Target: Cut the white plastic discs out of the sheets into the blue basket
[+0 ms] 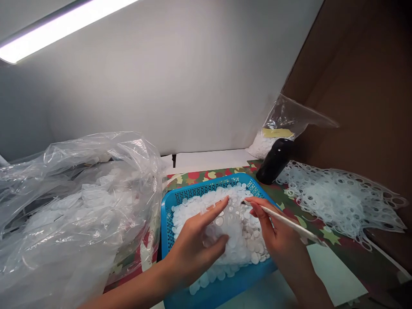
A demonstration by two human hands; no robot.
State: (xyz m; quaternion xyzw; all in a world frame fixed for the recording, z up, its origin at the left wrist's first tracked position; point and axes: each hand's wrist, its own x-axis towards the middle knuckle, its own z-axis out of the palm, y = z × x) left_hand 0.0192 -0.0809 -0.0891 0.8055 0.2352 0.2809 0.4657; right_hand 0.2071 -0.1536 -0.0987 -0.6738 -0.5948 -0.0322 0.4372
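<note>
A blue plastic basket (222, 296) holds many small white and translucent discs (193, 206). Over it, my left hand (196, 238) grips a translucent plastic sheet (236, 240) with round shapes in it; the thumb lies in front and the index finger reaches along its far side. The other left fingers are partly hidden. My right hand (278, 231) is closed around a slim white-handled tool (291, 224), held like a pen. Its dark tip is close to the sheet's far edge; whether it touches cannot be made out.
A large clear bag (128, 193) of white pieces is on the left. To the right lie perforated plastic sheets (334, 197), a black cylindrical object (273, 162), a tied bag with a yellow label (277, 132) and paper (336, 270). A patterned cloth (304, 210) covers the table.
</note>
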